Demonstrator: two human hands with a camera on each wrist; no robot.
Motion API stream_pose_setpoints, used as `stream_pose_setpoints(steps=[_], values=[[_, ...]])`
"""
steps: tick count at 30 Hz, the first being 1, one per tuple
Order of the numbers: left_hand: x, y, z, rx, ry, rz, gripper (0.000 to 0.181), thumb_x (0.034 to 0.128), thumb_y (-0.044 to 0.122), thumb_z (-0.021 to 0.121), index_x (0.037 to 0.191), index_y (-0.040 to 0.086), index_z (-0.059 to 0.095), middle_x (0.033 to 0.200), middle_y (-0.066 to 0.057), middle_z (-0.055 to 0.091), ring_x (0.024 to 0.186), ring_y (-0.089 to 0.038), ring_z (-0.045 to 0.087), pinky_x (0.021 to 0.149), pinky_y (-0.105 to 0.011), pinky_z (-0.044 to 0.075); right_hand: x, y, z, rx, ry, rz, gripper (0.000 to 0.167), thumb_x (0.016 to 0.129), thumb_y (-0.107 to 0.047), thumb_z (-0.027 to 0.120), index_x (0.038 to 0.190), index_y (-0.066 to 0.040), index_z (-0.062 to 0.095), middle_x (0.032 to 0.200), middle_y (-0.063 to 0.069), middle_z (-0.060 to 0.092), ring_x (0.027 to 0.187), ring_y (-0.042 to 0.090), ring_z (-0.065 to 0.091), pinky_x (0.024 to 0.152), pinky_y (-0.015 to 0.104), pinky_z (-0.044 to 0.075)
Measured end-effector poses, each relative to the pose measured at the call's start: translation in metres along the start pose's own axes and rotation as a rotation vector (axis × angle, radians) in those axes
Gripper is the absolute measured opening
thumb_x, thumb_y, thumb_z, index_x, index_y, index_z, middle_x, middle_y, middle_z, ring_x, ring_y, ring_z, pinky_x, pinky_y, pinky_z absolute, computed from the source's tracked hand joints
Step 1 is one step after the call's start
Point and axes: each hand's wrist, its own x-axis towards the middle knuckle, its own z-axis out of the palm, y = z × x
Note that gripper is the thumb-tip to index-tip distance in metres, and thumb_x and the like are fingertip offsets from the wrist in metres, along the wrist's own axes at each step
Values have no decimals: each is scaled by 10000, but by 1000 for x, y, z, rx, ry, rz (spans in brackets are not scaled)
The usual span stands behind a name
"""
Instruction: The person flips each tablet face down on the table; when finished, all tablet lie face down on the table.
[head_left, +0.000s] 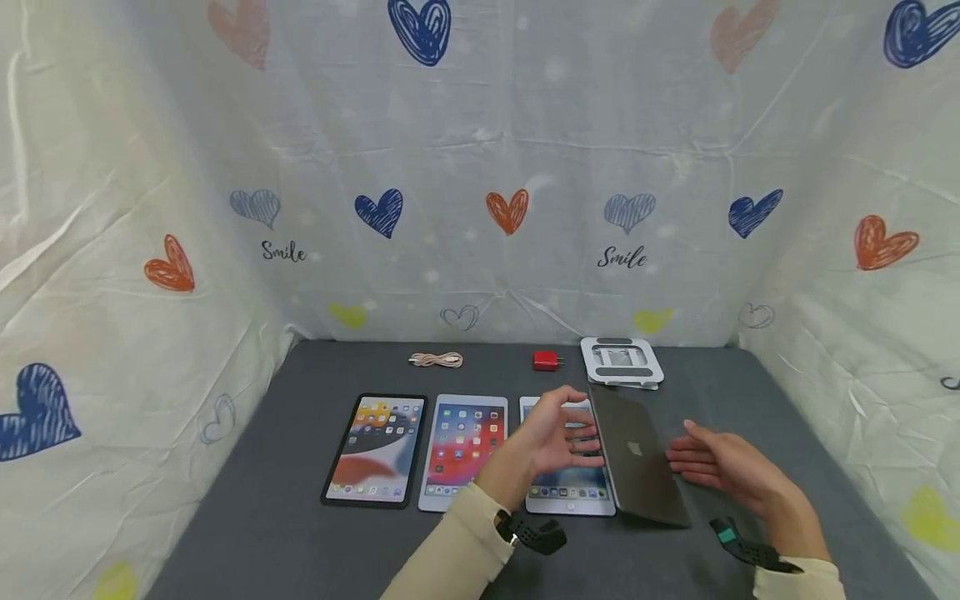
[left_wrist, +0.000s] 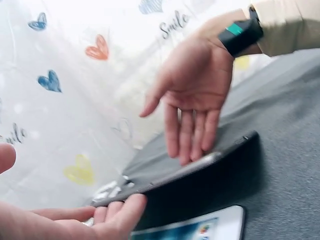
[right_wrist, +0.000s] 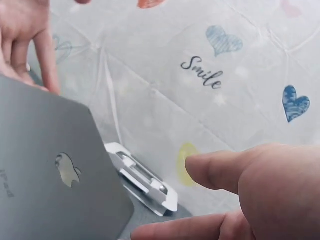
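Observation:
A dark grey tablet [head_left: 647, 479] stands tilted on its edge, its back with an apple logo facing up and to the right. My left hand [head_left: 551, 440] is at its left side, fingers extended, fingertips at the raised edge in the left wrist view. To the right of the tablet, my right hand [head_left: 731, 471] has its palm turned inward and fingers nearly straight; I cannot tell whether they touch it. Beneath the left hand lies a white-framed tablet [head_left: 572, 506], partly hidden by that hand and the grey tablet.
Further left lie another white-framed tablet [head_left: 461, 442] and a black-framed tablet [head_left: 377, 450], screens lit. Along the back are a coiled cable [head_left: 437, 360], a red charger plug [head_left: 545, 361] and a folded white stand [head_left: 622, 362]. A heart-patterned cloth [head_left: 480, 275] encloses the grey table [head_left: 247, 517].

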Motion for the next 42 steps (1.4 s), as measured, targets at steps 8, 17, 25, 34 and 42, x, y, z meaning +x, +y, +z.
stream_pose_setpoints(steps=[8,17,25,34,42], values=[[21,-20,7,-34,51,-11,725,938,335,645,1476,-124,485,1422,-265,517,1400,-488,501,1236,-715,403,-6,7,-18,34,10,10,863,1179,-560,372,1583,203,375,1525,305,616,1281,212,723,1074,380,616],[32,-29,17,-20,76,7,774,944,337,666,1493,-153,428,1430,-252,480,1448,-523,445,1251,-735,362,-7,11,-26,16,39,0,877,1179,-560,369,1588,215,343,1527,306,614,1256,169,732,1069,350,615],[35,-30,18,37,74,21,778,950,331,649,1490,-177,412,1502,-328,464,1520,-618,374,1335,-683,231,-5,11,-28,6,65,-2,864,1190,-536,341,1585,232,318,1557,346,565,1283,199,722,1076,361,612],[10,-21,-6,91,7,108,734,1039,258,567,1605,-158,357,1667,-396,384,1596,-534,358,1339,-616,278,-20,-4,-26,-46,113,-50,824,1175,-490,464,1585,215,351,1554,328,576,1200,90,748,1043,343,629],[-24,8,-41,220,60,203,513,1096,205,643,1513,-85,566,1517,-261,643,1408,-389,649,1163,-505,524,-27,-24,-19,-63,-27,-186,705,1177,-346,529,1610,181,348,1584,286,564,1233,26,722,1069,337,615]])
